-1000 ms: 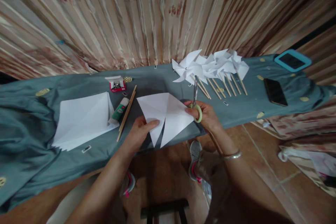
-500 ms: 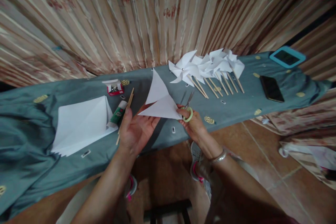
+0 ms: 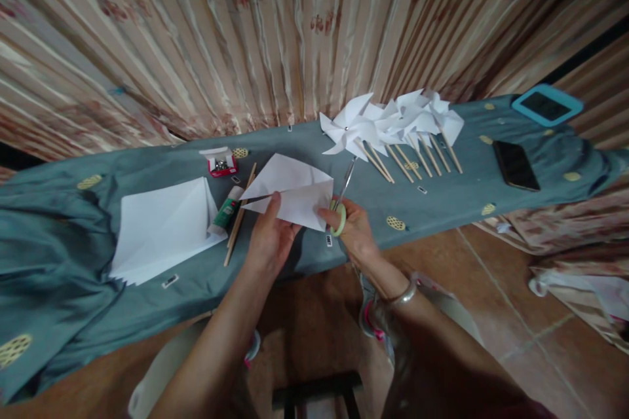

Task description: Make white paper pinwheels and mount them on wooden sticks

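Note:
A white sheet of paper (image 3: 295,177) with a slit cut in from its left side spans the space between my hands, above the cloth. My left hand (image 3: 272,236) grips its lower flap, thumb on top and fingers underneath. Scissors with pale green handles (image 3: 338,218) sit in my right hand (image 3: 354,230), their blades pointing up and away beside the paper. My right thumb also presses the paper's right corner. Just left of the paper lie wooden sticks (image 3: 236,236) and a green glue stick (image 3: 228,207).
Several paper pinwheels (image 3: 351,124) on sticks lie at the back right. A stack of white paper (image 3: 162,229) and a red box of small metal pieces (image 3: 222,163) are on the left. A black phone (image 3: 515,165) and a blue-framed device (image 3: 547,105) lie far right on the blue-green cloth (image 3: 295,262).
The paper has turned, so its slit now opens to the left. My left hand has gone from open beneath it to pinching its lower flap. The scissors stay in my right hand.

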`<state>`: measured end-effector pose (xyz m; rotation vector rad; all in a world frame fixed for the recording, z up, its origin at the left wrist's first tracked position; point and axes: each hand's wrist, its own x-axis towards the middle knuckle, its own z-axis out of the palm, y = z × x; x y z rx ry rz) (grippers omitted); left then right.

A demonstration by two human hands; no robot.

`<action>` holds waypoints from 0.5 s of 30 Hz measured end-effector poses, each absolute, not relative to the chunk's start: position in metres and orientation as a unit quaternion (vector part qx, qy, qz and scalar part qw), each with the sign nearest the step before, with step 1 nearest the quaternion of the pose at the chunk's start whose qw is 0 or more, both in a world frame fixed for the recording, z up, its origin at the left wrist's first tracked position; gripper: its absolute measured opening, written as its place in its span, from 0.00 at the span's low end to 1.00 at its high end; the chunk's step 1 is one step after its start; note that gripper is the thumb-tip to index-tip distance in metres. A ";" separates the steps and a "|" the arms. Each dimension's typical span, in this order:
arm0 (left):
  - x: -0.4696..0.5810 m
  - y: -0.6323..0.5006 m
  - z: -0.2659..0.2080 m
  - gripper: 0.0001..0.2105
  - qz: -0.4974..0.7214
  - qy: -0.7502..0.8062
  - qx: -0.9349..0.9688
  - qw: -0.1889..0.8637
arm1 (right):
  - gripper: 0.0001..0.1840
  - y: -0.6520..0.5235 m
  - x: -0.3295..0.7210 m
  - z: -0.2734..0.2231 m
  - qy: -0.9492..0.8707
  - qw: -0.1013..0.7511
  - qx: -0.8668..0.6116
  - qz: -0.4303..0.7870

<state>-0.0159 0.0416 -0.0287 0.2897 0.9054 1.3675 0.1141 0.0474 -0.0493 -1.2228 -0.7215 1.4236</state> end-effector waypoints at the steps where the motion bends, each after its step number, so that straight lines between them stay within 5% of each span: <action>1: -0.018 0.044 -0.029 0.11 0.609 0.416 0.098 0.668 | 0.21 0.046 0.113 -0.049 -0.326 0.525 -0.520 0.590; 15: -0.035 0.050 -0.024 0.13 0.645 0.379 0.052 0.662 | 0.21 0.032 0.121 -0.046 -0.348 0.475 -0.472 0.656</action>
